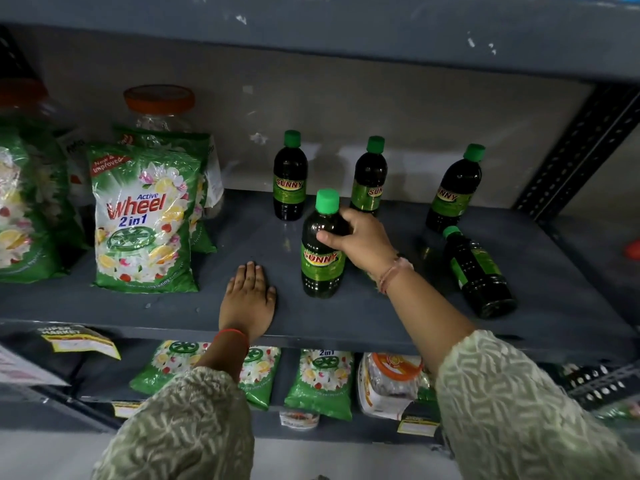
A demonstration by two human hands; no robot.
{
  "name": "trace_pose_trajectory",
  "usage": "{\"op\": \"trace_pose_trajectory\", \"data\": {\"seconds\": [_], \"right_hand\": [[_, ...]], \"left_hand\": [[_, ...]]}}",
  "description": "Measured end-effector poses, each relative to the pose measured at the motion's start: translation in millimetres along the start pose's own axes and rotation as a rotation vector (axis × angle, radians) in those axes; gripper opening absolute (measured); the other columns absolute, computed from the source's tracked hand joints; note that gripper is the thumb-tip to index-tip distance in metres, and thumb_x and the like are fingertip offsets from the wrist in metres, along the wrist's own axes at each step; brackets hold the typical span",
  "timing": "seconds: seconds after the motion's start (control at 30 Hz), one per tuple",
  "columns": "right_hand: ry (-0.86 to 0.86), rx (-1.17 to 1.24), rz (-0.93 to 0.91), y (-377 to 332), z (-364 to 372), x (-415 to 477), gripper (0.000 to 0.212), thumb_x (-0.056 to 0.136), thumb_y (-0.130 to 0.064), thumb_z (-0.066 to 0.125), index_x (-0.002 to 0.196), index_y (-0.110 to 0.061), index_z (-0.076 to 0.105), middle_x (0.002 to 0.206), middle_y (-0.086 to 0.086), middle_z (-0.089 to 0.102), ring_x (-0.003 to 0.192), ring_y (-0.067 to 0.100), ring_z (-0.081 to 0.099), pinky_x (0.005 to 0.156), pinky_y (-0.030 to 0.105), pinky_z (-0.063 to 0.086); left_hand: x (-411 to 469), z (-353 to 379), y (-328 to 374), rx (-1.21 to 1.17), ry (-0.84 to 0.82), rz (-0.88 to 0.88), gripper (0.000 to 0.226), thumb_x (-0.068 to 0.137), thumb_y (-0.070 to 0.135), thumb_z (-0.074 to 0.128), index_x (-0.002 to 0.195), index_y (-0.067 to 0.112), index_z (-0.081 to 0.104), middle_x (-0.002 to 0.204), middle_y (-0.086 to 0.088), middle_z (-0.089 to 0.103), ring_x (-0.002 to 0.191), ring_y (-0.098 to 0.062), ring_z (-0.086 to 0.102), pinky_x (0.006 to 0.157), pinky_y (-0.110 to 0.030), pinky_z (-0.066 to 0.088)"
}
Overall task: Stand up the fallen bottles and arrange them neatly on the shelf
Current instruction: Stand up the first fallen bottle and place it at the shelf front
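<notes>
Several dark bottles with green caps and green "SUNNY" labels are on the grey shelf [242,237]. My right hand [360,240] grips the shoulder of the nearest bottle [322,261], which stands upright near the shelf's middle. Behind it three bottles stand upright: one at the back left [290,178], one partly behind my hand [369,178], one at the back right [453,192]. A last bottle [478,275] lies on its side at the right, cap pointing to the back. My left hand [247,296] rests flat on the shelf's front edge, fingers apart, holding nothing.
Green "Wheel" detergent packs [145,220] stand at the left of the shelf, with an orange-lidded clear jar [159,105] behind them. The shelf's perforated metal upright [581,154] bounds the right side. More detergent packs [322,382] lie on the lower shelf.
</notes>
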State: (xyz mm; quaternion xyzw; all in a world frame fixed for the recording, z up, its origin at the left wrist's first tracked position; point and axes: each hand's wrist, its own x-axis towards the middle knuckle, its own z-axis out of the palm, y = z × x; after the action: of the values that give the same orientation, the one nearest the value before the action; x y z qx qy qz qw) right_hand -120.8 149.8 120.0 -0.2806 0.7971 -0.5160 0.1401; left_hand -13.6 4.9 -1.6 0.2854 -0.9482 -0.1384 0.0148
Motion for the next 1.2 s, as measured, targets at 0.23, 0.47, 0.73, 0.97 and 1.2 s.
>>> {"op": "trace_pose_trajectory", "data": {"seconds": [0.23, 0.47, 0.73, 0.97, 1.2], "right_hand": [[-0.067, -0.019, -0.057, 9, 0, -48, 0.046, 0.073, -0.019, 0.073, 0.116, -0.013, 0.059, 0.116, 0.007, 0.067, 0.108, 0.019, 0.061, 0.101, 0.043, 0.045], [-0.129, 0.020, -0.061, 9, -3, -55, 0.065, 0.070, -0.027, 0.075, 0.129, -0.018, 0.048, 0.130, 0.005, 0.059, 0.119, 0.017, 0.054, 0.107, 0.043, 0.040], [0.079, -0.357, 0.261, 39, -55, 9, 0.074, 0.075, -0.056, 0.061, 0.130, -0.008, 0.044, 0.140, 0.016, 0.046, 0.128, 0.031, 0.043, 0.105, 0.034, 0.035], [0.073, -0.361, 0.303, 91, -41, 28, 0.059, 0.054, -0.058, 0.073, 0.096, -0.017, 0.068, 0.103, 0.008, 0.071, 0.097, 0.025, 0.065, 0.086, 0.032, 0.051], [0.484, 0.274, 0.117, 101, -21, 14, 0.064, 0.062, -0.016, 0.082, 0.106, -0.017, 0.035, 0.115, 0.014, 0.051, 0.100, 0.022, 0.055, 0.076, 0.017, 0.045]], "left_hand": [[-3, 3, -1, -0.016, 0.005, 0.017, 0.056, 0.097, 0.028, 0.024, 0.145, 0.002, 0.010, 0.158, -0.015, 0.008, 0.146, -0.028, 0.006, 0.121, -0.039, 0.008], [-3, 4, -2, -0.028, 0.006, 0.024, 0.056, 0.097, 0.029, 0.024, 0.145, 0.003, 0.011, 0.158, -0.015, 0.008, 0.146, -0.028, 0.006, 0.121, -0.039, 0.007], [-3, 6, 1, -0.027, -0.005, -0.005, 0.057, 0.097, 0.028, 0.025, 0.145, 0.002, 0.009, 0.158, -0.016, 0.007, 0.146, -0.030, 0.005, 0.121, -0.041, 0.008], [1, 9, 0, 0.012, 0.019, -0.009, 0.067, 0.087, 0.036, 0.012, 0.145, 0.003, 0.010, 0.157, -0.015, 0.010, 0.146, -0.029, 0.008, 0.121, -0.041, 0.010], [1, 8, 1, 0.028, 0.009, -0.023, 0.061, 0.093, 0.036, 0.014, 0.146, 0.006, 0.008, 0.158, -0.012, 0.007, 0.147, -0.025, 0.004, 0.121, -0.038, 0.007]]}}
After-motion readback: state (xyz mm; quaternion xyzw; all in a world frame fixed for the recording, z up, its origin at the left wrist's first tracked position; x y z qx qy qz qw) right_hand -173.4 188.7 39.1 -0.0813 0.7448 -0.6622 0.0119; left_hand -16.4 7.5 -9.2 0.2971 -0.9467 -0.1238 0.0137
